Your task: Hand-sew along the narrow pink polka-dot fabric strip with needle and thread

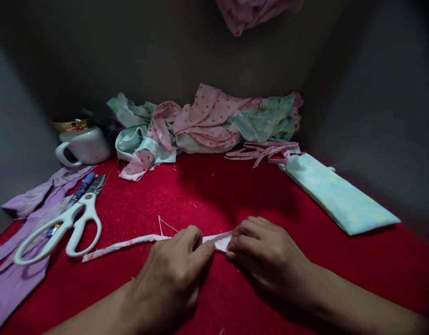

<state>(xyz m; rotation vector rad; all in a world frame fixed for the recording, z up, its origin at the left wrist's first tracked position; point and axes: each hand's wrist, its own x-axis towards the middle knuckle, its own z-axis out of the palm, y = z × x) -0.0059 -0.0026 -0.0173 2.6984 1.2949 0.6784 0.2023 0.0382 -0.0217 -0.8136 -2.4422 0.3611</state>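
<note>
A narrow folded fabric strip [130,241], pale pink with reddish marks, lies across the red cloth in front of me. My left hand [175,270] pinches it near the middle, thumb and fingers closed. Just to the right, my right hand [266,246] grips the strip's other end, where a wider, less folded stretch shows between the two hands. A needle [160,225] stands up from the strip just left of my left hand, with a thread running from it towards that hand. The strip's left end lies loose near the scissors.
White-handled scissors [74,228] and a blue pen-like item [83,186] lie at left on purple fabric [22,288]. Behind them stands a white mug [85,145]. Pink and mint fabric [214,116] is heaped at the back; a folded mint cloth [340,193] lies right, beside thin pink strips [263,151].
</note>
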